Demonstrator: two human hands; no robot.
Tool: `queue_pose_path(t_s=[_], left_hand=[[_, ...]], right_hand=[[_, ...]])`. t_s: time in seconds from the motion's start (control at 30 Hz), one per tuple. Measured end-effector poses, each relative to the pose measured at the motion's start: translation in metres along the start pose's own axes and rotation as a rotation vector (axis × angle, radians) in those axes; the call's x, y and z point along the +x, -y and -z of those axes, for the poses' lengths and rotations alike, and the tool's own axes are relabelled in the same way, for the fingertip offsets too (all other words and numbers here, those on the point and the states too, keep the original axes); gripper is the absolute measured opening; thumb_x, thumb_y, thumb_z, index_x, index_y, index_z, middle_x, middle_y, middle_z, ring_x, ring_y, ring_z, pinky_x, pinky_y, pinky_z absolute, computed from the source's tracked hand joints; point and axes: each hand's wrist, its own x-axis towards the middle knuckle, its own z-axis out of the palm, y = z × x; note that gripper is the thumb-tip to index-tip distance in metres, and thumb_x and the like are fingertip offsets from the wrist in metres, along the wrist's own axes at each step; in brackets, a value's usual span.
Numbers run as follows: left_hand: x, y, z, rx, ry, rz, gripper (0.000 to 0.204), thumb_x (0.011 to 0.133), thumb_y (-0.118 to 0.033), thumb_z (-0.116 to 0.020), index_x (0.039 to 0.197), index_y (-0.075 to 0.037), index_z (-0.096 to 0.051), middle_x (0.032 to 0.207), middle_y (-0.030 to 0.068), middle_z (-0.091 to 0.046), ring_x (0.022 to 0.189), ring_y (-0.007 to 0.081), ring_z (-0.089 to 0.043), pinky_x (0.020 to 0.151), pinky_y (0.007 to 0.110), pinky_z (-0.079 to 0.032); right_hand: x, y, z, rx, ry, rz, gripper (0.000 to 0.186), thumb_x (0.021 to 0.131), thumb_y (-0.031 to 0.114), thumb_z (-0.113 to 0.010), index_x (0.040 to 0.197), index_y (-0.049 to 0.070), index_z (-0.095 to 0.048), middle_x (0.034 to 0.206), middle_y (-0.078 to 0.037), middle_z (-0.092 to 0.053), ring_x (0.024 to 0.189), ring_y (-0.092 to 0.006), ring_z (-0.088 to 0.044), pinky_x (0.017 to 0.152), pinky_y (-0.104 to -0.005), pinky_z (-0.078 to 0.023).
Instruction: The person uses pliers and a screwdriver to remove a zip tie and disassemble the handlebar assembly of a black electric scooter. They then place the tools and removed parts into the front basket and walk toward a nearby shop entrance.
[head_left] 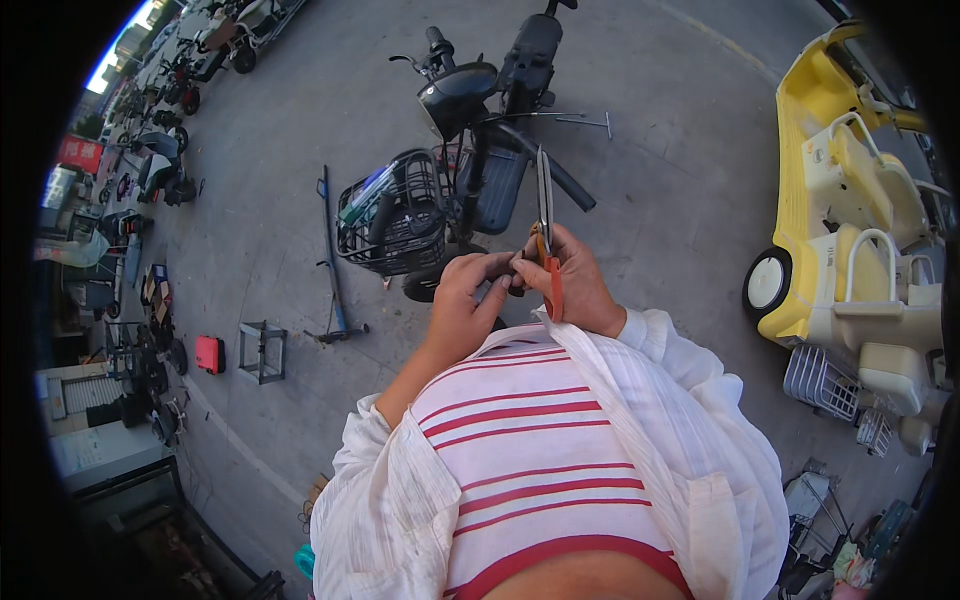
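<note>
My right hand [583, 287] is closed round a pair of scissors [545, 190], which has orange handles and blades pointing up and away from me. My left hand [469, 301] meets it in front of my chest, its thumb and fingers pinched together. A small dark piece shows between the fingertips of both hands, too small and covered to name. Just beyond my hands stands a black electric bike [458, 95] with a headlight and handlebar. Its black wire basket [393, 215] holds a few long items, one of them in green and white wrapping.
A blue metal stand bar [332, 255] lies left of the bike, near a grey metal frame [262, 352] and a red case [209, 354]. At right is a yellow cart [800, 200] with cream seats. A T-handled tool [606, 124] is beyond the bike. Several parked bikes line the left.
</note>
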Motion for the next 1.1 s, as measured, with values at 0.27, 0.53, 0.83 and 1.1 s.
queue_pose_path(t_s=[0.27, 0.53, 0.83, 1.1], left_hand=[[0.004, 0.003, -0.015, -0.051, 0.151, 0.128, 0.031, 0.082, -0.008, -0.064, 0.113, -0.003, -0.063, 0.090, 0.0111, -0.066, 0.086, 0.0200, -0.059, 0.077, 0.032, -0.045], [0.009, 0.024, -0.018, -0.749, -0.063, 0.351, 0.012, 0.094, -0.012, -0.055, 0.098, -0.002, -0.059, 0.086, 0.0031, -0.062, 0.078, 0.0100, -0.056, 0.075, 0.024, -0.045], [0.004, 0.019, -0.012, -0.439, -0.024, 0.355, 0.018, 0.092, -0.013, -0.060, 0.103, 0.001, -0.063, 0.078, -0.0008, -0.059, 0.070, 0.0051, -0.050, 0.064, 0.021, -0.042], [0.004, 0.017, -0.008, -0.291, -0.066, 0.306, 0.015, 0.090, -0.010, -0.061, 0.099, 0.001, -0.064, 0.073, -0.0009, -0.060, 0.067, 0.0051, -0.050, 0.060, 0.023, -0.042]], right_hand=[[-0.012, 0.002, 0.015, -0.013, -0.015, 0.020, 0.018, 0.088, 0.011, -0.067, 0.095, 0.003, -0.052, 0.086, -0.005, -0.058, 0.074, -0.0091, -0.058, 0.064, -0.0240, -0.049], [-0.023, 0.010, 0.042, -0.881, -0.094, 0.088, 0.058, 0.073, 0.042, -0.079, 0.100, -0.002, -0.052, 0.093, -0.015, -0.059, 0.082, -0.0239, -0.058, 0.071, -0.0344, -0.048], [-0.022, 0.014, 0.035, -1.120, 0.054, -0.039, 0.060, 0.072, 0.044, -0.077, 0.104, -0.001, -0.054, 0.090, -0.019, -0.062, 0.079, -0.0298, -0.060, 0.071, -0.0366, -0.047], [-0.017, 0.008, 0.030, -1.134, 0.132, -0.042, 0.061, 0.073, 0.048, -0.075, 0.104, -0.001, -0.053, 0.088, -0.018, -0.062, 0.076, -0.0306, -0.061, 0.067, -0.0379, -0.048]])
